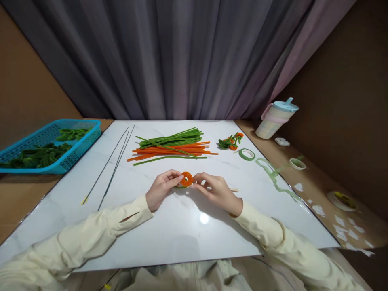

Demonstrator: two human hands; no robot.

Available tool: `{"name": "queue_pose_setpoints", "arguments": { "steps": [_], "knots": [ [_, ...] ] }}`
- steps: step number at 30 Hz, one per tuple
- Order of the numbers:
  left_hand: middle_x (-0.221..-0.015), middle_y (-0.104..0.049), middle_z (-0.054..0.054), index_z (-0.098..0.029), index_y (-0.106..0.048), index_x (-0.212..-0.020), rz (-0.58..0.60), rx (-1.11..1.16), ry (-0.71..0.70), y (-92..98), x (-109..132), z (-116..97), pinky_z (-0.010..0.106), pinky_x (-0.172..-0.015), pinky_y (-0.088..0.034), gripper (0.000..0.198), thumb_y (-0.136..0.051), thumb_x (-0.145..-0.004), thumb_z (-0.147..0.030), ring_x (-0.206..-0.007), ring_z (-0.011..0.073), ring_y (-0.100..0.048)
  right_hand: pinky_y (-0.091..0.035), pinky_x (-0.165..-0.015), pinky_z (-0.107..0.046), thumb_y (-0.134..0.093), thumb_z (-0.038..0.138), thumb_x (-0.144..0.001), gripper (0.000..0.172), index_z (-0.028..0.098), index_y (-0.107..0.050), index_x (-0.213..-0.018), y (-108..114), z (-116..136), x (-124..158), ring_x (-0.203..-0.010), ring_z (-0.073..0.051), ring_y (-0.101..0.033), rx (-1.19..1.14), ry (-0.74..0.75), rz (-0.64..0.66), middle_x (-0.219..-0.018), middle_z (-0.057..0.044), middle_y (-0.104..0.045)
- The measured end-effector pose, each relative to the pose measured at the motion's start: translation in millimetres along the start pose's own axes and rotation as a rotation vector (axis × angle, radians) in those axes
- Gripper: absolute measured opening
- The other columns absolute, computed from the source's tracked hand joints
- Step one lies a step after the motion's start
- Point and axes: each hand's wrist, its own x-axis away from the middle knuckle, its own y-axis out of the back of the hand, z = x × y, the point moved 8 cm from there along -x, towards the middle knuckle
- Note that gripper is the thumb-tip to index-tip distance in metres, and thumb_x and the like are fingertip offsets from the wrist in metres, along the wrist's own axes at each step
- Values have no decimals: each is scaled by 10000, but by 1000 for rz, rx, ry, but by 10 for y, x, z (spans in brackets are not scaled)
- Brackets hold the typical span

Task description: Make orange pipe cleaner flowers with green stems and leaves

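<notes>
Nearest the camera, along the bottom edge, a pale lap (184,279), just below the near edge of a white board (163,246). Cream sleeves (87,230) stretched in from both lower corners, over the glossy surface. Faint grey veining across the white, with a bright spot of glare (204,218) on the near side of the hands. Pinches an orange ring (189,177) in the left hand (160,188), thumb at its edge, over the middle of the board; a bit of green under its lower rim. Has the right hand (216,192) at the ring's other side, fingertips drawn together; cannot tell whether gripping or merely touching there. Beside that hand, the end of a pale stick (234,190).

Farther up the board, green stems (172,140) piled next to orange stems (169,150); left of these, thin dark wires (116,168); right, small flowers (233,141), a green roll (241,156) and a loose strip (287,191). On the brown table (315,184) flanking the board: at left, a blue basket (74,157) of green coils (36,157); at right, a cup (274,121), two more rolls (336,203) and white scraps (319,209). At the far side, a pleated curtain (182,60), grey-violet, pinker at right, between brown walls (342,81)
</notes>
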Motion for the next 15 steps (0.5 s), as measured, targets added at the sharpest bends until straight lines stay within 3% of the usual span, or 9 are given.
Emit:
{"name": "queue_pose_setpoints", "arguments": {
  "steps": [9, 15],
  "knots": [
    [-762, -650, 12, -146, -612, -761, -44, -186, -125, 30, 5, -82, 252, -725, -472, 264, -717, -666, -370, -734, 132, -601, -509, -584, -245, -436, 169, -889, 126, 171, -554, -933, -59, 71, 45, -650, -142, -631, 111, 154, -27, -817, -71, -679],
    [-823, -689, 37, -152, -660, -802, -49, -322, -206, 30, 31, -126, 265, -728, -492, 236, -662, -724, -375, -772, 162, -624, -516, -568, -231, -438, 165, -880, 128, 175, -561, -911, -6, -8, 20, -609, -127, -633, 4, 73, 8, -750, -44, -675]
  ]
}}
